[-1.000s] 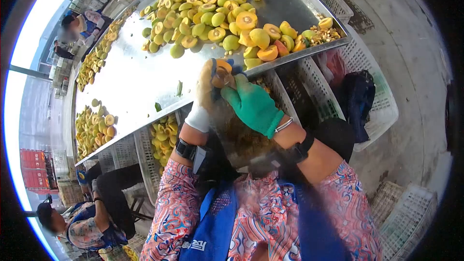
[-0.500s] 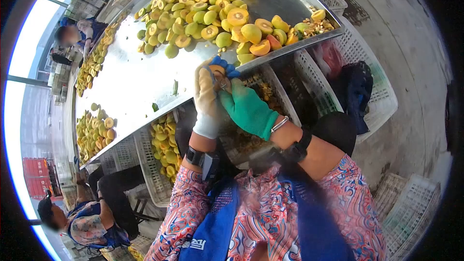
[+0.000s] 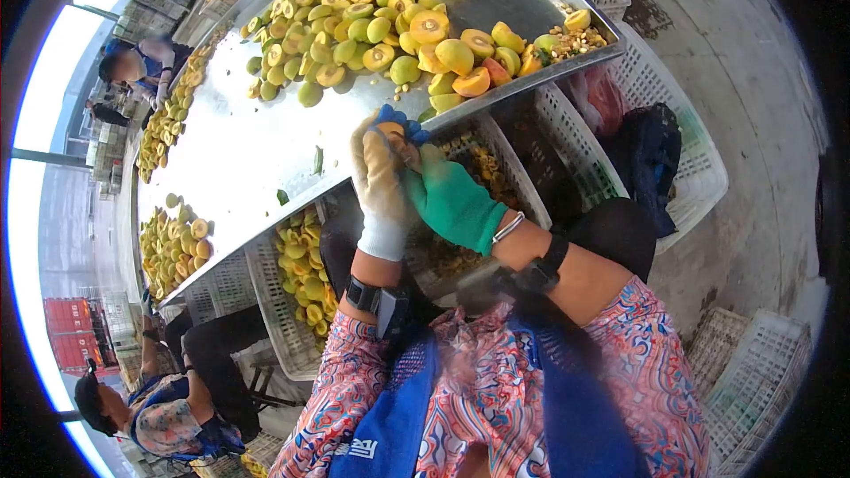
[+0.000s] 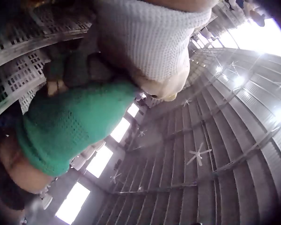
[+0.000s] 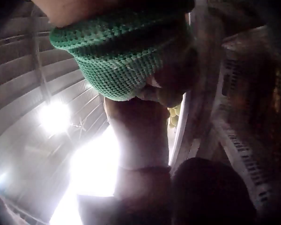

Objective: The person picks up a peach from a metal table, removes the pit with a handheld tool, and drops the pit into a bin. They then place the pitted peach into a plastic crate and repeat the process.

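At the near edge of the metal table both gloved hands meet in front of the body. My left hand, in a cream glove with blue fingers, holds a peach half, its orange side partly showing. My right hand, in a green glove, grips a small brownish tool against the fruit; most of this tool is hidden between the hands. In the left wrist view the green glove lies beside the white cuff. The right wrist view shows mainly the green cuff.
Halved yellow-green peaches are heaped on the table, with loose pits at its right corner. Below the edge stand a crate of peach halves, a crate of scraps and a white crate with dark cloth. Two people sit at left.
The joined hands have shifted slightly left and down in the view, and the table has shifted left with the head. The peach half and tool stay held, turned a little between the hands.
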Tool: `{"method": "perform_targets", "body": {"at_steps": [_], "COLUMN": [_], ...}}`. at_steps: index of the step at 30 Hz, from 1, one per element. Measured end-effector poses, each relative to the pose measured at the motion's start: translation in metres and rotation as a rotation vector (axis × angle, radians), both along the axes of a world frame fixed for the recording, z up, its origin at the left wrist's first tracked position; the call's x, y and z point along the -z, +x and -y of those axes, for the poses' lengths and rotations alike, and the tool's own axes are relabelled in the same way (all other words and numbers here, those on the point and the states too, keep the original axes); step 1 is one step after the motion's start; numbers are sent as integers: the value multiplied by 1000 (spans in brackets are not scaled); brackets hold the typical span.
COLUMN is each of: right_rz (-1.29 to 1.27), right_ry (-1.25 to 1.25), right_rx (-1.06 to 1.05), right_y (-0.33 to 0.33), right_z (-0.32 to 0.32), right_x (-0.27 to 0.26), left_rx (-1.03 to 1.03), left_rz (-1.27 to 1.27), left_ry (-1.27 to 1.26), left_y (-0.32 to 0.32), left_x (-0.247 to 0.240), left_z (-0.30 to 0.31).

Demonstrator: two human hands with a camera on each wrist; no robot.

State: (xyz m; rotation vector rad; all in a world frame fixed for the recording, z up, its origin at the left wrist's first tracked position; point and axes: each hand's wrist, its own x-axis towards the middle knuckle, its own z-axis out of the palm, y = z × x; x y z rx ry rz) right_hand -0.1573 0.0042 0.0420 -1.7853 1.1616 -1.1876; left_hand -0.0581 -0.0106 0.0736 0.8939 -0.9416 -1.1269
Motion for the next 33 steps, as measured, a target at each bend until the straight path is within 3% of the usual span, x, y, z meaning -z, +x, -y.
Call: {"method": "perform_targets", "body": {"at_steps": [4, 7, 10, 13, 16, 21, 22, 25, 27, 28, 29, 30, 31, 32, 33], "right_rz": [186, 344, 449, 517, 1025, 1030, 1013, 800, 434, 252, 172, -137, -438, -730, -735], "right_ry": [11, 634, 651, 818, 1206, 1252, 1231, 1175, 906, 766, 711, 438, 159, -123, -77], "right_rx": [-33, -308, -342, -542, -776, -922, -938, -966, -846, -776, -760, -766, -749, -712, -759], "right_y": [2, -20, -14, -24, -29, -33, -34, -43, -42, -42, -45, -45, -46, -47, -47], "right_z": [1, -5, -11, -8, -9, -8, -9, -6, -11, -14, -15, -15, -13, -11, -12], "right_x": [4, -42, -40, -45, -50, -47, -46, -60, -40, -34, -42, -24, 8, 25, 23], "left_rx": [13, 27, 126, 133, 220, 386, 330, 3, -77, -133, -59, -85, 27, -78, -109], "left_rz": [25, 41, 136, 49, -73, -232, -208, -93, 296, 176, 516, 725, 936, 1217, 1101], "left_ry": [-18, -19, -138, -35, -77, -109, -67, 126, 104, 297, 327, 378, 460, 389, 421], "left_y": [7, 4, 16, 18, 13, 20, 27, 79, 163, 141, 162, 173, 207, 216, 202], "left_x": [13, 5, 8, 7, -2, 11, 10, 25, 37, -26, -44, -49, -43, -37, -51], "left_z": [3, -1, 2, -1, -2, -2, -6, -9, -39, -66, -75, -85, -85, -83, -77]}}
